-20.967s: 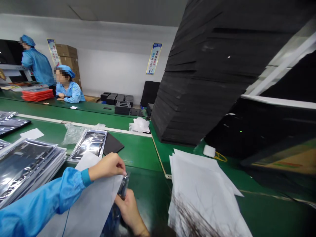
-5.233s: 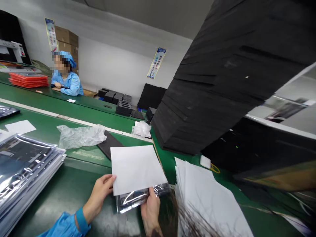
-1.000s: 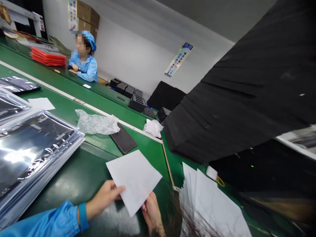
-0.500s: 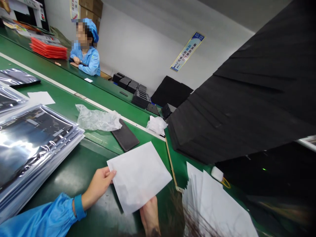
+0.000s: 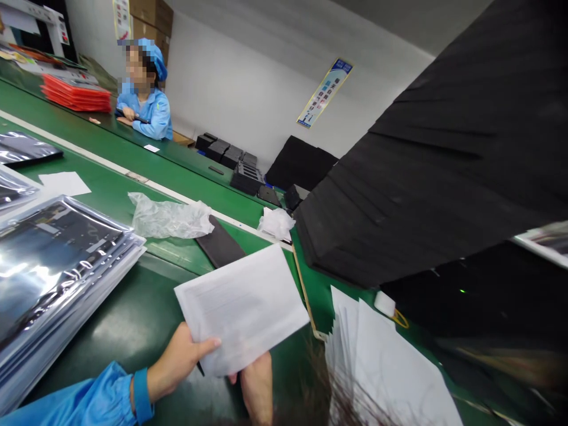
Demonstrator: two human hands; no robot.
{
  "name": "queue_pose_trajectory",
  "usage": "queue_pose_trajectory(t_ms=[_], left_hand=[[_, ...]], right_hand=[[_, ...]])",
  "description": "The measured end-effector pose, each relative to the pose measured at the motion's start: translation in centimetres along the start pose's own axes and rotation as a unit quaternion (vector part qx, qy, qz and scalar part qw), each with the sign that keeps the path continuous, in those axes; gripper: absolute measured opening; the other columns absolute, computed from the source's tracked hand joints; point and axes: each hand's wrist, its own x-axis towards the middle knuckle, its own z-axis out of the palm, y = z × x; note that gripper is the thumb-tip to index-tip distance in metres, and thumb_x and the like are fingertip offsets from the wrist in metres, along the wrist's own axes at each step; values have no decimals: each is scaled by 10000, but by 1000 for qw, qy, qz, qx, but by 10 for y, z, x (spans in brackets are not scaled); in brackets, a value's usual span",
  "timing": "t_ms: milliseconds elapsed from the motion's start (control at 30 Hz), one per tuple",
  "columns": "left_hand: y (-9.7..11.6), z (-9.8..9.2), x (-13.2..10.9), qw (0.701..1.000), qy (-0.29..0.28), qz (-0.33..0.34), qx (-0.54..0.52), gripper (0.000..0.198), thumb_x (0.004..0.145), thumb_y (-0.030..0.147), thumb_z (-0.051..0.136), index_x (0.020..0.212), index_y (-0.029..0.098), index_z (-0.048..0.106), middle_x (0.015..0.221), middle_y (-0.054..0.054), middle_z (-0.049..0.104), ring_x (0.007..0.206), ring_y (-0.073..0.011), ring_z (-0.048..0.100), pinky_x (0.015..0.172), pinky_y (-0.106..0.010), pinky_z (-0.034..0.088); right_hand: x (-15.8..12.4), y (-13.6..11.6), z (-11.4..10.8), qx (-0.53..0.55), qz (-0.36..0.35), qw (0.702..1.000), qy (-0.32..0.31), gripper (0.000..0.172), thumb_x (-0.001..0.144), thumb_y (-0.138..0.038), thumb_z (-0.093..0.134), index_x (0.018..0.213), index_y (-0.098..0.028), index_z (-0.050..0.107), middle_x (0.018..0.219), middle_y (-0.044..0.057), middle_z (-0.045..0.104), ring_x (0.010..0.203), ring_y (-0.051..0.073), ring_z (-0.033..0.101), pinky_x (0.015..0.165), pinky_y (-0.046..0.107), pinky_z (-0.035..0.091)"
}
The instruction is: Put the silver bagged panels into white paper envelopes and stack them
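Tilted above the dark green worktop, a white sheet-like piece [image 5: 244, 307] is held in both hands. Whether it is a single sheet or a flat pouch I cannot tell. My left hand [image 5: 181, 358] pinches its lower left side, thumb on the upper face and the other fingers beneath. My right hand [image 5: 257, 381] grips the lower edge from below, most of its fingers hidden behind the piece. A small dark tip shows under the piece beside my left hand. Behind it lies a dark flat slab [image 5: 219, 239], partly covered by crumpled clear plastic [image 5: 171, 218].
A stack of film-wrapped dark panels [image 5: 62, 254] stands at left. White sheets [image 5: 390, 361] stand at right, near a white block [image 5: 384, 303] with a yellow cord. Black cloth [image 5: 377, 189] hangs over the right. Across the bench sits a co-worker [image 5: 153, 112] beside red folders [image 5: 75, 93].
My left hand has shifted down along the piece, its thumb now further over the upper face. The piece has tipped and moved slightly left. My right hand has moved slightly left. The view has shifted a little.
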Motion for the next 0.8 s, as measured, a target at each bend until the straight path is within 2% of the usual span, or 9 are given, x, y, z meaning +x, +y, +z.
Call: queue_pose_trajectory(t_ms=[67,133,233,300,367,567,667,733,800], left_hand=[[6,-2,0,1000,9,5,-29,550,720,506,878,1145,169,785,1008,-69,847,1008,-346,767,897,-394,614],[12,-3,0,998,22,4,-51,537,695,442,906,1149,179,787,1098,-67,842,1129,-347,737,999,-391,582],[16,-4,2,997,19,-23,-73,532,671,405,921,1149,210,795,1149,-55,837,1165,-345,729,1051,-411,560],[11,-5,4,997,10,-32,-64,528,664,407,924,1148,235,801,1176,-44,834,1184,-346,725,1076,-421,548],[1,-5,5,998,-1,-37,-45,498,661,435,922,1111,249,816,1174,-43,837,1191,-362,723,1085,-435,544],[-15,-10,11,998,21,-58,-5,480,632,510,923,1019,245,822,1161,-76,840,1245,-421,689,1108,-501,525],[11,-26,21,984,19,-86,-152,569,747,524,835,1212,205,760,1283,-110,794,1333,-391,640,1180,-482,464],[34,-40,32,960,-25,-119,-254,680,841,563,717,1377,149,655,1363,-154,746,1367,-375,615,1224,-488,407],[53,-53,41,950,-83,-130,-273,746,885,578,654,1455,106,567,1407,-202,707,1359,-370,621,1215,-510,405]], right_hand=[[6,-1,-9,-4,12,1000,11,424,647,-409,743,311,-225,560,239,-31,456,240,131,422,305,232,301],[12,-5,-15,11,5,998,54,418,662,-450,760,356,-221,592,282,-31,503,281,129,462,332,228,338],[18,-17,-20,121,-4,988,99,461,796,-689,641,739,-254,784,690,15,799,685,218,758,607,300,599],[20,-25,-21,241,5,967,82,634,806,-830,534,994,-287,802,1030,60,848,1022,262,781,880,399,630],[20,-28,-23,324,5,944,63,692,764,-860,569,1077,-287,797,1160,88,832,1124,280,759,1000,444,592],[23,-34,-35,301,-9,952,64,452,638,-507,919,963,-208,826,993,110,862,1002,312,789,983,452,599],[22,-43,-43,288,-18,956,52,441,632,-547,916,904,-210,833,903,108,861,928,319,794,922,457,623],[18,-49,-48,267,-25,963,39,419,631,-556,913,856,-211,836,814,103,848,859,323,791,854,457,637],[11,-50,-51,236,-24,971,13,391,627,-559,909,797,-215,833,725,90,822,754,314,772,756,446,638]])
